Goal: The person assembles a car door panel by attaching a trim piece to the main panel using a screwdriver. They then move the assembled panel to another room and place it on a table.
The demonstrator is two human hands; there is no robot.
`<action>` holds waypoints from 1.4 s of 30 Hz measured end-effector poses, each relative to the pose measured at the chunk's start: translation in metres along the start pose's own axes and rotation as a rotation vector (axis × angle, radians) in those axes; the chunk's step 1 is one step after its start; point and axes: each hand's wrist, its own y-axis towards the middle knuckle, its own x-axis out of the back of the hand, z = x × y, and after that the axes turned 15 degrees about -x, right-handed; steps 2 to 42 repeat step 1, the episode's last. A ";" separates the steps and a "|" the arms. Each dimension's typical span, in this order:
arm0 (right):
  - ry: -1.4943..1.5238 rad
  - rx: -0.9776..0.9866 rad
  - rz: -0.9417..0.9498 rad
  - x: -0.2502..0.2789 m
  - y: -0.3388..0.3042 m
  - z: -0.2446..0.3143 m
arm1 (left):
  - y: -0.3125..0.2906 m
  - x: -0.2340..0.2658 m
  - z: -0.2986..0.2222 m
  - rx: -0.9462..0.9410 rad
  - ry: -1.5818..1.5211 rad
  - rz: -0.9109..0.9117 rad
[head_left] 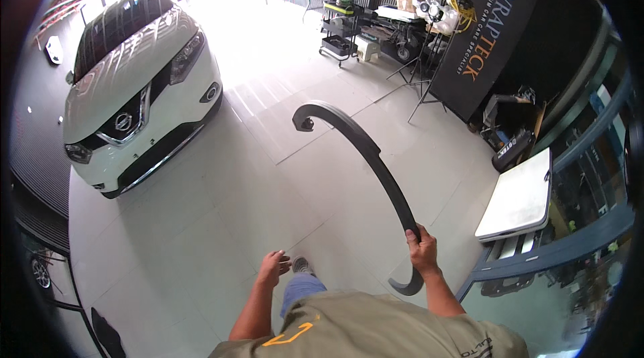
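Note:
A long, curved black wheel arch trim (367,148) is held out over the floor on my right side. My right hand (421,252) is closed around it near its lower end, and the trim arcs up and forward to a hooked far end. Below the grip, the near end curls back to the left beside my shirt. My left hand (272,268) hangs in front of my left side, fingers loosely bent and a little apart, with nothing in it. It is nearest to my left leg and shoe (302,265).
A white car (144,89) faces me at the left. Ahead to the right stand a black wheeled cart (340,34), tripod stands (424,66) and a tall dark banner (475,36). A white folded table (518,198) leans by the glass at right. Pale tiles (268,190) cover the floor.

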 end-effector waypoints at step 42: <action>-0.018 0.004 0.001 -0.010 0.033 0.024 | 0.036 0.011 -0.017 0.000 0.028 0.032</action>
